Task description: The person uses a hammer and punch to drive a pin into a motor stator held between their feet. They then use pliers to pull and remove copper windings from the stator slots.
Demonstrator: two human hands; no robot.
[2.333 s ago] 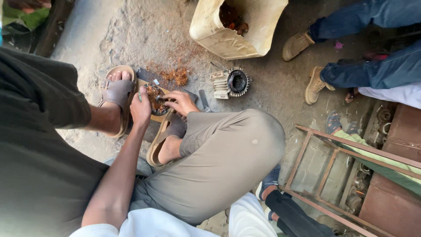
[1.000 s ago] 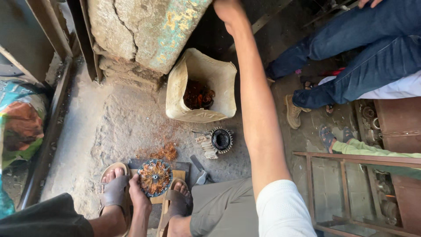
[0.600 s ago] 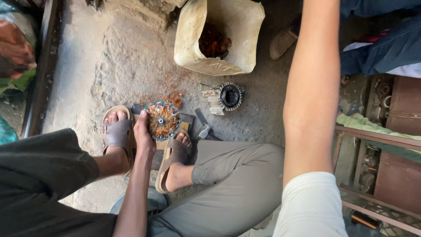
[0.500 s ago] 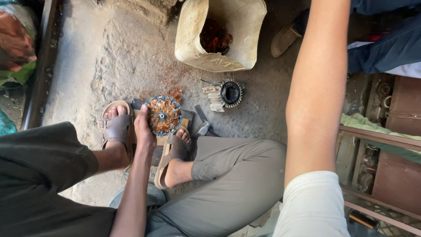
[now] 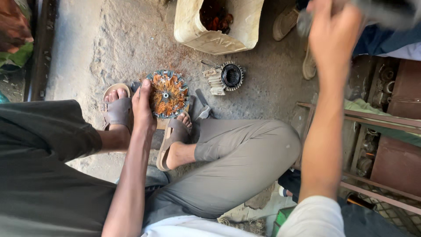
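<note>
A round motor stator (image 5: 167, 94) with orange copper windings lies on a small block between my sandalled feet (image 5: 116, 109). My left hand (image 5: 142, 105) rests against its left rim and holds it steady. Up at the top right is my right hand (image 5: 333, 33), raised and blurred. Its fingers are closed around a dark grey, elongated object (image 5: 386, 12) too smeared to identify.
A cut-open yellowish plastic container (image 5: 197, 37) holding copper scraps stands at the top. A second, dark stator (image 5: 230, 75) lies beside a metal tool (image 5: 202, 107) on the concrete. Another person's shoes (image 5: 285, 19) are at the top right, and a rusty metal frame (image 5: 351, 113) stands at the right.
My right arm, earlier stretched up out of view, has come back with the hand now visible and gripping a blurred object. My left hand stays on the stator.
</note>
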